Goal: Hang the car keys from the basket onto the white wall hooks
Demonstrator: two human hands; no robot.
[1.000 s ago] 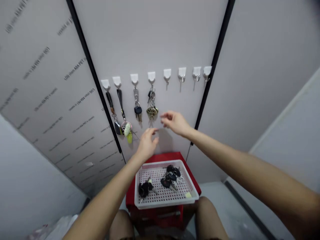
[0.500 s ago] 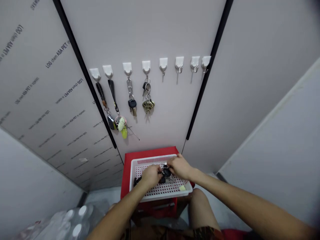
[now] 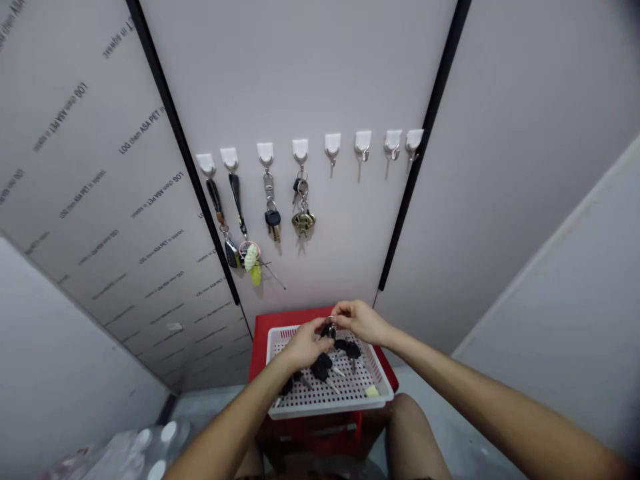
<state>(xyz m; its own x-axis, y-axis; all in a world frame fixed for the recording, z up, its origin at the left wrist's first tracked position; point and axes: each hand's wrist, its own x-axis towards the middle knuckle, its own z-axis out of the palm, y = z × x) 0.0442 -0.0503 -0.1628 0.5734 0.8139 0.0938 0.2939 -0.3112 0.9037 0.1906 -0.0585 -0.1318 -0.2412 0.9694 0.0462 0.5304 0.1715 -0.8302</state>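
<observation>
Above the far side of a white perforated basket (image 3: 333, 409), my two hands meet over a small bunch of keys (image 3: 330, 331). My left hand (image 3: 306, 345) closes on the bunch from the left, thumb and fingers around its dark part. From the right, my right hand (image 3: 361, 322) pinches the top of the same bunch, near what looks like a metal ring. Fingers cover much of it. Below them in the basket lie black-headed keys (image 3: 323, 369), with more keys (image 3: 347, 348) to the right and others (image 3: 290, 385) partly behind my left forearm.
White hooks (image 3: 333, 145) line the wall in a row. Those on the left carry key bunches, including keys with a brass-coloured fob (image 3: 303, 222). The basket rests on a red stool (image 3: 264, 331). A yellow paper piece (image 3: 372, 391) lies in it. Capped bottles (image 3: 167, 437) stand lower left.
Both hands have come up from the basket's bottom toward its far side with the bunch of keys, uncovering other keys. The view has shifted slightly.
</observation>
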